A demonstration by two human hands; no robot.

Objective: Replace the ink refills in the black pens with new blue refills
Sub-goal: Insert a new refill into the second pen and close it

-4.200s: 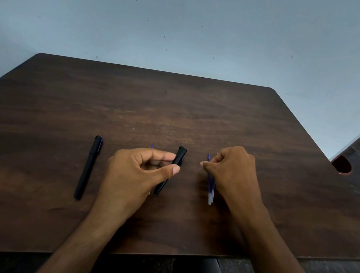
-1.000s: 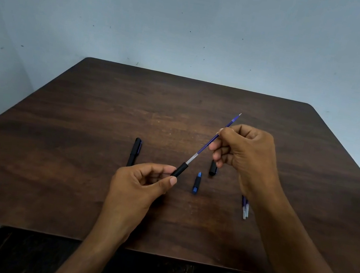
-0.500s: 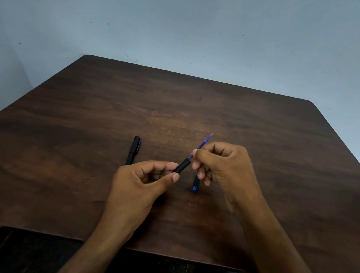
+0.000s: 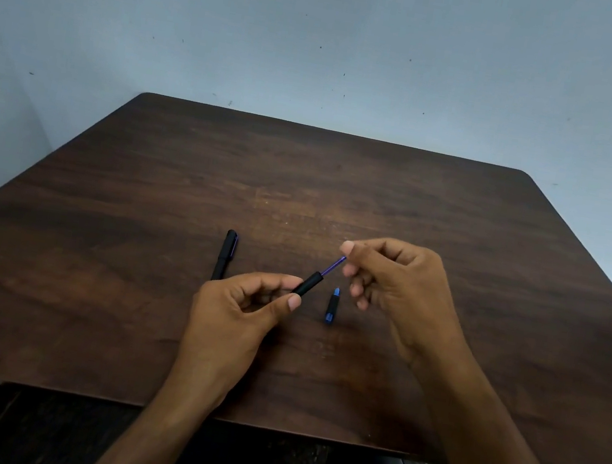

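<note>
My left hand [image 4: 231, 312] pinches the black barrel [image 4: 308, 283] between thumb and forefinger, raised a little over the counter [image 4: 128, 284] near its middle. Most of the barrel is hidden inside my grip; only its far end shows, pointing up and to the right. A blue refill [image 4: 334, 266] sticks out of that end, and how deep it sits inside I cannot tell.

My right hand [image 4: 404, 287] is at the refill's far tip, fingers [image 4: 357, 290] curled, thumb and forefinger closing around the tip. The tip itself is hidden between them, so I cannot tell whether they truly pinch it or only touch it.

Just near and right of the barrel, a short black piece with a blue end [image 4: 332, 305] lies on the counter, between my two hands and touching neither. I cannot make out if it is a cap or a tip section.

To the left, a second black pen [image 4: 225, 255] lies pointing away from me; its near end is cut off behind my left hand. A thin blue line runs along its clip side.

No writing or brand is legible on any pen; they are too small and dark.
</note>
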